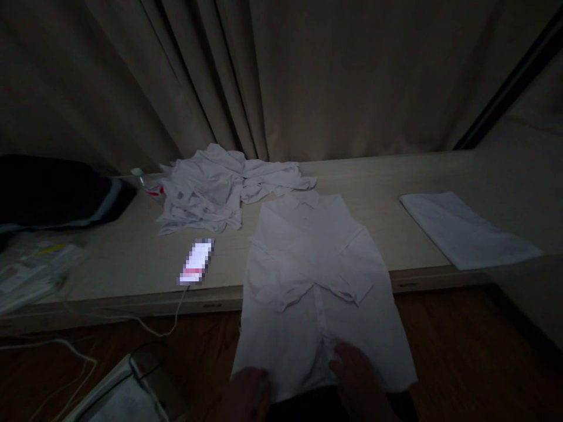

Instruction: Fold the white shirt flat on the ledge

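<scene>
Dim room, lit faintly, mostly in shadow. Heavy beige curtain point(272, 76) hanging in folds across the back, a dark rail point(510, 82) slanting down at the right, a long pale wooden platform point(396, 176) running left to right beneath it. Dark brown wooden floor point(461, 357) in front, a white cable point(145, 328) trailing across it at the left.
</scene>
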Demonstrator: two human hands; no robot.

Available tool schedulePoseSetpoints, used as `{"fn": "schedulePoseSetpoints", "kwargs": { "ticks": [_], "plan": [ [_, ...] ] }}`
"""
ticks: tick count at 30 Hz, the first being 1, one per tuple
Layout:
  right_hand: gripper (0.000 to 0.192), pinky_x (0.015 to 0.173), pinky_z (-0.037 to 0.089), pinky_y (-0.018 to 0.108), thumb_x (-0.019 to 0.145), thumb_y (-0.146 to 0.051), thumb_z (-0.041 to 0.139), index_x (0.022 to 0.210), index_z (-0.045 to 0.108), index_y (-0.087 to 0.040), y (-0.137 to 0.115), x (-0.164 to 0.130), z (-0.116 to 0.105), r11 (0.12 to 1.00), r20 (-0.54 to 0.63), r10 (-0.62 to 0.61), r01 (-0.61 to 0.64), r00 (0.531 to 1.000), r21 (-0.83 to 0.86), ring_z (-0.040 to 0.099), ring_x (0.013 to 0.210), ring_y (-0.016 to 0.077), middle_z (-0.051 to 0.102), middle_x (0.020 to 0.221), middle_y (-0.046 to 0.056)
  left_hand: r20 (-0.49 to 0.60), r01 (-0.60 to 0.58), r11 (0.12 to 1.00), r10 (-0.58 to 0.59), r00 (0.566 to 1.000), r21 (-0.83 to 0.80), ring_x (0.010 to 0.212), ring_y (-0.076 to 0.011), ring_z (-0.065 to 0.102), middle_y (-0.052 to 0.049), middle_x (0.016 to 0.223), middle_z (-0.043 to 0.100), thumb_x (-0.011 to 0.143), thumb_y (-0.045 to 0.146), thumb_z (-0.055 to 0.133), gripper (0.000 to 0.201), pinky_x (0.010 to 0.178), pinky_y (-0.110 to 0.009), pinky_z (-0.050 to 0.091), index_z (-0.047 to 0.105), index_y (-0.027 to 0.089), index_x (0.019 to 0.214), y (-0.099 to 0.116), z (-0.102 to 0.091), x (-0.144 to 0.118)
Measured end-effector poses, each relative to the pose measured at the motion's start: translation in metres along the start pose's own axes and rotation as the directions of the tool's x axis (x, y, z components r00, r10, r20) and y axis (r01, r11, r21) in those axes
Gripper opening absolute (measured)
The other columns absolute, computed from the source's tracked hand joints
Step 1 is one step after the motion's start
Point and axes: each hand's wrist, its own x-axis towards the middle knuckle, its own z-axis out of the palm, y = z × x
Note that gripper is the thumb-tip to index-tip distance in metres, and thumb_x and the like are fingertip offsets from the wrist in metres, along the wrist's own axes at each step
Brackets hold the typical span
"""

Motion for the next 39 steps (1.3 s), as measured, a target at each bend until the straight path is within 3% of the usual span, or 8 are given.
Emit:
{"fn": "schedulePoseSetpoints", "kwargs": {
  "ticks": [3,8,12,18,22,29,35,39],
  "plan": [
    [0.031,0.095,0.043,0.044,0.070,-0.008,0.054,0.091,0.065,-0.028,0.008,0.006,-0.003,0.997,-0.012,-0.026,0.025,1.000,-0.079,0.056,0.113,0.0263,0.065,0.118,0.006,0.220,-0.360,0.910,0.316,0.923,0.206,0.086,-0.0233,0.061,-0.007,0.092,0.069,0.079,0.020,0.058,0.016,0.076,-0.037,0.047,0.067,0.025,0.090,0.042,0.047,0.006],
    [0.013,0.101,0.036,0.045,0.075,-0.013,0.061,0.079,0.066,-0.025,0.011,0.013,-0.002,0.999,0.051,-0.016,0.018,0.999,-0.047,0.053,0.116,0.0256,0.066,0.114,0.005,0.414,-0.506,0.780,0.349,0.840,0.368,0.095,-0.0241,0.057,-0.007,0.094,0.067,0.081,0.016,0.058,0.011,0.085,-0.041,0.042,0.067,0.019,0.088,0.079,0.091,0.025],
    [0.007,0.098,0.036,0.040,0.077,-0.015,0.064,0.076,0.064,-0.022,0.011,0.015,-0.009,0.999,0.084,-0.006,0.003,0.996,0.038,0.054,0.111,0.0229,0.068,0.098,0.003,0.493,-0.504,0.753,0.275,0.825,0.423,0.104,-0.0251,0.054,-0.009,0.104,0.066,0.086,0.018,0.052,0.018,0.091,-0.044,0.040,0.068,0.017,0.094,0.075,0.088,0.033],
    [0.015,0.086,0.041,0.033,0.080,-0.008,0.052,0.081,0.060,-0.021,0.006,0.017,-0.024,0.963,-0.027,0.135,-0.124,0.991,0.239,0.056,0.090,0.0183,0.063,0.085,0.002,0.491,-0.458,0.764,0.214,0.845,0.455,0.108,-0.0236,0.054,-0.007,0.112,0.065,0.088,0.015,0.047,0.024,0.095,-0.043,0.039,0.066,0.018,0.102,0.062,0.082,0.032],
    [0.016,0.071,0.043,0.031,0.085,-0.013,0.045,0.085,0.059,-0.020,0.004,0.015,-0.026,0.924,0.037,0.228,-0.229,0.973,0.305,0.056,0.076,0.0176,0.062,0.081,0.003,0.467,-0.444,0.747,0.202,0.861,0.495,0.105,-0.0239,0.056,-0.008,0.110,0.065,0.087,0.016,0.050,0.023,0.094,-0.044,0.041,0.066,0.017,0.103,0.057,0.081,0.031],
    [0.017,0.074,0.047,0.029,0.088,-0.020,0.043,0.092,0.059,-0.020,0.006,0.016,-0.032,0.836,0.113,0.285,-0.305,0.952,0.455,0.061,0.080,0.0172,0.065,0.087,0.005,0.488,-0.426,0.771,0.173,0.856,0.474,0.099,-0.0229,0.057,-0.008,0.099,0.067,0.086,0.016,0.052,0.017,0.094,-0.045,0.041,0.069,0.016,0.091,0.053,0.078,0.035],
    [0.017,0.072,0.046,0.028,0.090,-0.021,0.041,0.089,0.058,-0.020,0.007,0.019,-0.038,0.826,0.162,0.284,-0.327,0.945,0.460,0.059,0.077,0.0160,0.064,0.085,0.004,0.474,-0.489,0.799,0.299,0.828,0.350,0.095,-0.0200,0.057,-0.004,0.098,0.066,0.085,0.021,0.055,0.012,0.088,-0.039,0.043,0.066,0.020,0.091,0.058,0.074,0.030],
    [0.017,0.070,0.044,0.029,0.089,-0.018,0.040,0.085,0.057,-0.020,0.006,0.018,-0.034,0.901,0.151,0.222,-0.262,0.963,0.346,0.056,0.075,0.0165,0.061,0.082,0.004,0.374,-0.492,0.823,0.377,0.847,0.283,0.092,-0.0192,0.057,-0.002,0.094,0.066,0.082,0.022,0.060,0.007,0.084,-0.037,0.045,0.065,0.021,0.087,0.064,0.077,0.022]
  ]
}}
